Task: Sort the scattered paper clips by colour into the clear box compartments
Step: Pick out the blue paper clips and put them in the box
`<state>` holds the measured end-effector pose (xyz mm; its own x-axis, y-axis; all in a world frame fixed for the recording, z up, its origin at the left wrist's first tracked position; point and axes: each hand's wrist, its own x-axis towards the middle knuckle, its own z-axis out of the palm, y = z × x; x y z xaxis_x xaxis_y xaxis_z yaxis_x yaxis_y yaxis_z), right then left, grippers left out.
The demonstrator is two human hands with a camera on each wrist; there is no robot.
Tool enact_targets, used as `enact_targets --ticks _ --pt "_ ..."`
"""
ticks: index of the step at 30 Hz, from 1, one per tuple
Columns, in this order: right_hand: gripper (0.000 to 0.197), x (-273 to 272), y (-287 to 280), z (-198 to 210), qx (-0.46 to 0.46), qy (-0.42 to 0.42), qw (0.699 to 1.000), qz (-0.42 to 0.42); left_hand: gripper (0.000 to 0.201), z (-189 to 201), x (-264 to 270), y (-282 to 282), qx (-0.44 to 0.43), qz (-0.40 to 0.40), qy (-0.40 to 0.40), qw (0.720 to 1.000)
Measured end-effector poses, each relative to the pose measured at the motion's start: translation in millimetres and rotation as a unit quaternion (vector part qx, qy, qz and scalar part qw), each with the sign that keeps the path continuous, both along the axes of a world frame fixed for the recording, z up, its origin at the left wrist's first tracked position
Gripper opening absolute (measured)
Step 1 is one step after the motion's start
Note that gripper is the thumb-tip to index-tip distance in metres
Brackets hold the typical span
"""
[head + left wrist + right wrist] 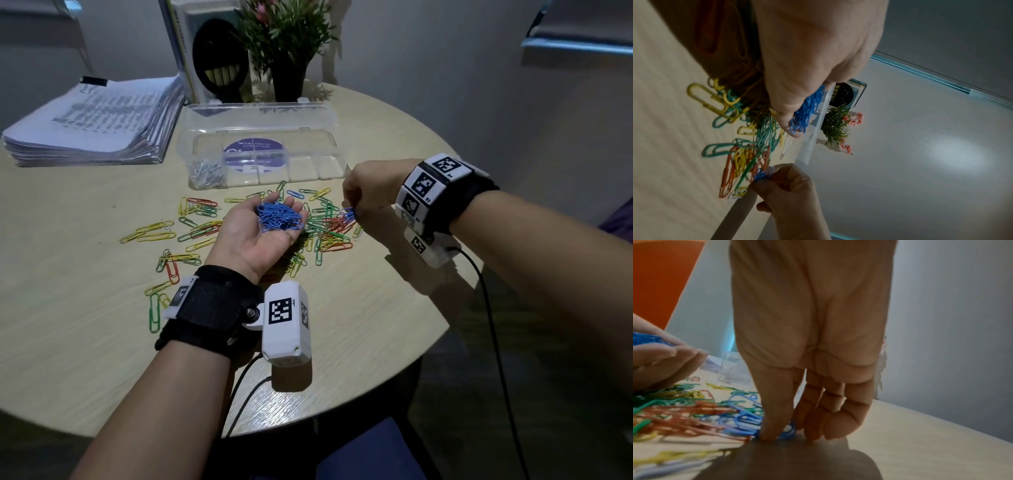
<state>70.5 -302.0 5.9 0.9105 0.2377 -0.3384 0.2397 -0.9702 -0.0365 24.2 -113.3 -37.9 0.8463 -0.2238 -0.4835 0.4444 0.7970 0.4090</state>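
My left hand lies palm up over the table and carries a heap of blue paper clips in its cupped palm. To its right, my right hand points down at the pile of mixed scattered clips and pinches a few blue clips between thumb and fingertips. Red, green, yellow and blue clips lie spread across the table. Behind them stands the clear box with its lid open; its left compartment holds silver clips, and the right compartments look bare.
A thick stack of printed papers lies at the back left. A potted plant and a black smiley-face object stand behind the box. The round table's edge curves near my right forearm. Wrist-camera cables hang off the front.
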Motion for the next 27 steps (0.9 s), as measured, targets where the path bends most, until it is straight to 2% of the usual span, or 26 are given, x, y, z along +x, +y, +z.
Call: enact_targets --ticks 5,10,16,20,27 --pt "0.011 2.0 -0.4 5.8 -0.023 0.013 1.000 -0.003 0.033 -1.5 1.8 1.4 -0.002 0.001 0.001 1.000" --pt "0.012 6.8 2.7 18.6 0.005 0.030 0.999 -0.030 0.033 -1.5 2.7 0.6 0.001 -0.002 -0.003 1.000" --pt "0.023 8.7 16.4 34.8 0.070 0.000 0.997 -0.038 0.031 -2.4 3.7 1.5 0.000 -0.003 -0.006 1.000" --pt "0.019 9.8 24.7 39.5 0.099 -0.016 0.995 -0.024 0.032 -4.0 4.1 1.2 0.004 -0.007 -0.003 1.000" --pt "0.015 7.5 25.7 41.1 0.217 -0.015 0.975 -0.043 0.032 -4.8 6.4 1.4 0.009 -0.005 -0.002 1.000"
